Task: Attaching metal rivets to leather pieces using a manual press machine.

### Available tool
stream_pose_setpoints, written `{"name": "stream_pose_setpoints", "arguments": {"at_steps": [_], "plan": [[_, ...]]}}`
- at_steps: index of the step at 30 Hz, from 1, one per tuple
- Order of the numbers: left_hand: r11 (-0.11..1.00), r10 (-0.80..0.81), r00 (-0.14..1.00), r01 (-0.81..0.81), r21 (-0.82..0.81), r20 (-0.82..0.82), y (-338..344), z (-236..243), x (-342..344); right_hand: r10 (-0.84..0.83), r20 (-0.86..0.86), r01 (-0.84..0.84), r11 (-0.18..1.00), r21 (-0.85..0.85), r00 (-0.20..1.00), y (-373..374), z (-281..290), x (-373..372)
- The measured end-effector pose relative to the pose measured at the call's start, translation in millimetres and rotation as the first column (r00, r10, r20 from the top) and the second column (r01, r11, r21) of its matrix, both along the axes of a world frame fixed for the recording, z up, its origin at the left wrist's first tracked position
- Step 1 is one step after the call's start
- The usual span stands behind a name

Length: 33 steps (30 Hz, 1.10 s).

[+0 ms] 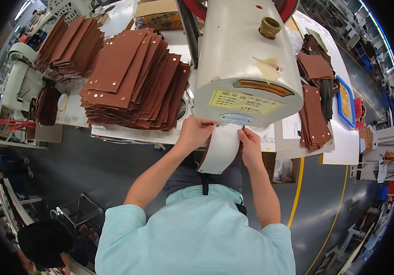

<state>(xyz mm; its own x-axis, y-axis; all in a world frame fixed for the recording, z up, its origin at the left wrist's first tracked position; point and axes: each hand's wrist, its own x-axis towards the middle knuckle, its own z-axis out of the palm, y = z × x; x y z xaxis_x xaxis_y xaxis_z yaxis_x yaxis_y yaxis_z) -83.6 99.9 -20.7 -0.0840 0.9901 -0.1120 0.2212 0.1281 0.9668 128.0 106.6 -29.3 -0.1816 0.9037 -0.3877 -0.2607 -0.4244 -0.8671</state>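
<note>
A strip-like panel (pixel 220 149), pale grey on its upper face with brown edges, curves down toward my lap from beneath the head of a cream-white machine (pixel 247 59). Small dots, like rivet ends, mark its near corners. My left hand (pixel 197 133) pinches the panel's left side close under the machine head. On the opposite side, the fingers of my right hand (pixel 250 143) are closed on its right edge. The machine head hides the panel's far end and whatever tool works there.
Left of the machine rise tall piles of brown panels (pixel 119 64) with gold-coloured rivets. More brown panels (pixel 314 119) lie at the right, near a blue tray (pixel 346 103) of small yellowish parts. A cardboard box (pixel 158 16) stands behind. Another person (pixel 45 243) is at lower left.
</note>
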Motion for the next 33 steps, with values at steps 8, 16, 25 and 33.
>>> {"name": "stream_pose_setpoints", "arguments": {"at_steps": [8, 16, 25, 33], "plan": [[0.996, -0.002, 0.984, 0.018, -0.091, 0.176, -2.2, 0.2, -13.3, 0.086, 0.159, -0.089, 0.996, 0.014, 0.984, 12.5, 18.6, -3.1], [0.987, -0.159, 0.987, 0.16, 0.025, -0.026, 13.0, 14.2, -26.3, 0.19, 0.342, -0.261, 0.949, 0.175, 0.92, 36.1, 17.6, -37.4], [0.995, -0.103, 0.99, 0.104, 0.003, -0.1, 19.5, 19.5, -11.4, 0.292, 0.326, -0.335, 0.938, 0.084, 0.899, 47.6, 35.9, -34.6], [0.997, -0.074, 0.997, 0.075, 0.016, -0.034, 20.0, -0.4, -14.1, 0.313, 0.293, -0.292, 0.95, -0.114, 0.903, 42.3, 52.1, -29.0]]}}
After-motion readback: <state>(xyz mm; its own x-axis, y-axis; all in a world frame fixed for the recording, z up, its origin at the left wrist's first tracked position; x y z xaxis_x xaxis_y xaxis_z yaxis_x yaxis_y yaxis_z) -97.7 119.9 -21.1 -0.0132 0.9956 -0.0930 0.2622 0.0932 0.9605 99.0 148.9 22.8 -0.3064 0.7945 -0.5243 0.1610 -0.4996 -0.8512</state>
